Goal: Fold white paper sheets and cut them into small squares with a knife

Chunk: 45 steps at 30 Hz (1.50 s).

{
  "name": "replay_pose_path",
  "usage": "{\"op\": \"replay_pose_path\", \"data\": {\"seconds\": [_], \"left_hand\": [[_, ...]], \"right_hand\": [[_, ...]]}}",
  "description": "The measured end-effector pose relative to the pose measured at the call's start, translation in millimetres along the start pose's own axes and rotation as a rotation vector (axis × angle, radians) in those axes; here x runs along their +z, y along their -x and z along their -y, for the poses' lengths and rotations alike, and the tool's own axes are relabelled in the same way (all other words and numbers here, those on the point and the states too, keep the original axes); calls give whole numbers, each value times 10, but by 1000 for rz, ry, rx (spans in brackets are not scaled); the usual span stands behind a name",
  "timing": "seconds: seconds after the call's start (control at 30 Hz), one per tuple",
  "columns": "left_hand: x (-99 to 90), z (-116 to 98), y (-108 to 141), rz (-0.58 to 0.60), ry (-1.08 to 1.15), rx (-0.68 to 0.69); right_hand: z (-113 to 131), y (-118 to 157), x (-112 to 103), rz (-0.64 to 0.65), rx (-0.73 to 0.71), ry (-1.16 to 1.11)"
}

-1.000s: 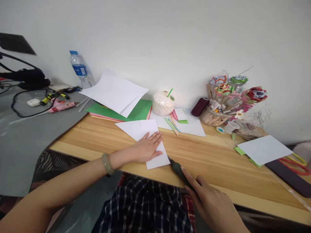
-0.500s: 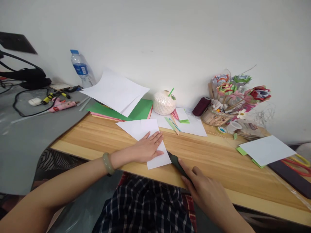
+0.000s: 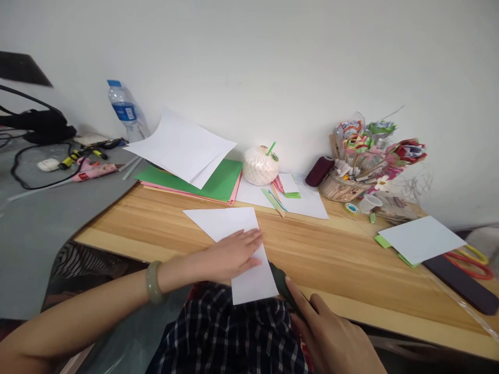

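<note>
A folded sheet of white paper lies on the wooden table, its near end jutting past the front edge. My left hand rests flat on it, fingers stretched out and pointing right. My right hand is closed around the dark green handle of a knife, index finger extended along the top. The knife's front end meets the paper's right edge; its blade is hidden there.
Behind the paper lies a stack of green and pink sheets with white sheets on top. A white round ornament, purple thread spool and basket of paper flowers stand at the back. A glue gun lies left.
The white paper has slid toward me, its near end now past the table edge. My left hand has moved nearer with it. The knife remains at the paper's right edge.
</note>
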<state>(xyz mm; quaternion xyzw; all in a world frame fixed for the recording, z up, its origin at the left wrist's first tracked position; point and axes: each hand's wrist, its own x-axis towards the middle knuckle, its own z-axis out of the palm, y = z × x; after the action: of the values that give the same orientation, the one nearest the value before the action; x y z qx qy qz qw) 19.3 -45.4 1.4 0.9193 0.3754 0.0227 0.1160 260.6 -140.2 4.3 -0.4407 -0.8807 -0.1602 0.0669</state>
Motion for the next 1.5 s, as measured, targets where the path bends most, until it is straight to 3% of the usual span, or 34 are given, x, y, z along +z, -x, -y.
{"op": "replay_pose_path", "data": {"seconds": [0.1, 0.2, 0.37, 1.1, 1.5], "left_hand": [[-2, 97, -88, -71, -53, -180], [33, 228, -171, -20, -75, -270], [101, 321, -175, 1, -63, -234], [102, 310, -162, -12, -59, -233], [82, 299, -155, -8, -35, -233]], "right_hand": [[15, 33, -13, -10, 2, -1], [8, 2, -7, -12, 2, 0], [14, -37, 1, 2, 21, 16], [-13, -269, 78, 127, 122, 17], [-39, -434, 62, 327, 199, -6]]}}
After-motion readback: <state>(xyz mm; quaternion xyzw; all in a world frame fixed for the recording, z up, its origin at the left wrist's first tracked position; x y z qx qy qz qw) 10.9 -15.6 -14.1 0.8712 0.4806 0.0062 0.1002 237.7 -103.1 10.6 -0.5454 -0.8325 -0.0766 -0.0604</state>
